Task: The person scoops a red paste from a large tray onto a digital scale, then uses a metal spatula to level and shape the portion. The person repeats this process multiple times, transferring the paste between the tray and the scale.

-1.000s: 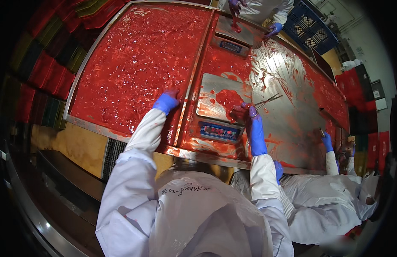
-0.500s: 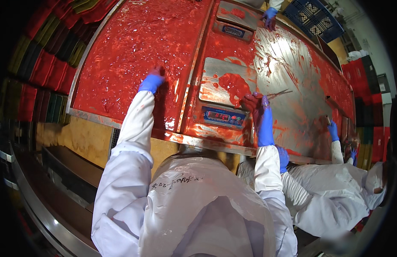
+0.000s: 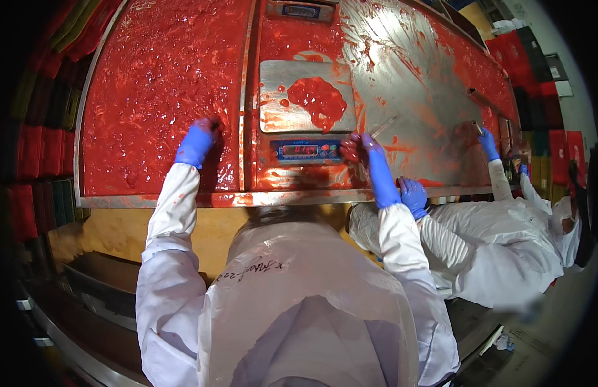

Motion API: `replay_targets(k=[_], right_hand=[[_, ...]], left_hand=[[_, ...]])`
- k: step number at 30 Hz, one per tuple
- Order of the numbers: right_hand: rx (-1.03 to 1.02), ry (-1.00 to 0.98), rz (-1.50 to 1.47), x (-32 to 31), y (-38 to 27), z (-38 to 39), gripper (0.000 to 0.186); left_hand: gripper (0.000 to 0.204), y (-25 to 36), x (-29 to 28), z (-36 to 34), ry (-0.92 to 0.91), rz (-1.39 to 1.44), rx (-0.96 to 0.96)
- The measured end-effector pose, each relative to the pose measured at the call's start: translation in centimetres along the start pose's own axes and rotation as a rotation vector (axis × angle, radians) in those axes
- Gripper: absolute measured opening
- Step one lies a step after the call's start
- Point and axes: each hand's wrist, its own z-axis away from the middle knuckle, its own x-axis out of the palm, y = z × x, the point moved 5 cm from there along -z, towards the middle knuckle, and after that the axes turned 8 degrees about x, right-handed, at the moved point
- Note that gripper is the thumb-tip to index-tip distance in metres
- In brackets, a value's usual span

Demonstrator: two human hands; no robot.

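Note:
My left hand, in a blue glove with red-coated, partly obscured fingers, is over the red pulpy mass in the left tray, near the divider. My right hand grips thin metal scissors, its fingers red and curled, at the right corner of the nearer scale. That scale's steel plate carries a spread red blob; its blue display panel sits in front, lit with red digits.
A smeared steel surface extends rightward. A second scale is at the back. A co-worker in white lies along my right in view, with gloved hands at the table. Stacked coloured crates line both sides.
The view has shifted, so the table sits higher and further left. My left hand moved forward-left, then back toward the near edge. The far worker's hands left view.

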Motion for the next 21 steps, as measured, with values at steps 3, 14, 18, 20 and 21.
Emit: replay_targets(k=[3, 14, 18, 20, 21], right_hand=[[-0.09, -0.015, 0.153, 5.0, -1.3, -1.7, 0.042], [-0.357, -0.074, 0.04, 5.5, -8.4, -4.4, 0.049], [-0.328, -0.104, -0.023, 4.2, -7.5, -3.8, 0.05], [-0.313, -0.077, -0.017, 3.0, -7.2, -2.7, 0.049], [-0.311, -0.042, -0.009, 2.3, -7.0, -1.7, 0.049]], left_hand=[[0.024, 2.6, -6.5, -0.9, 0.085, 0.003, -0.08], [0.019, 24.3, -13.0, -7.1, 0.12, 0.743, 0.295], [0.019, 26.0, -6.3, -10.0, -0.085, 0.755, 0.419], [0.019, 25.4, -6.5, -10.3, -0.121, 0.718, 0.279], [0.02, 25.6, -8.1, -9.5, -0.15, 0.778, 0.115]])
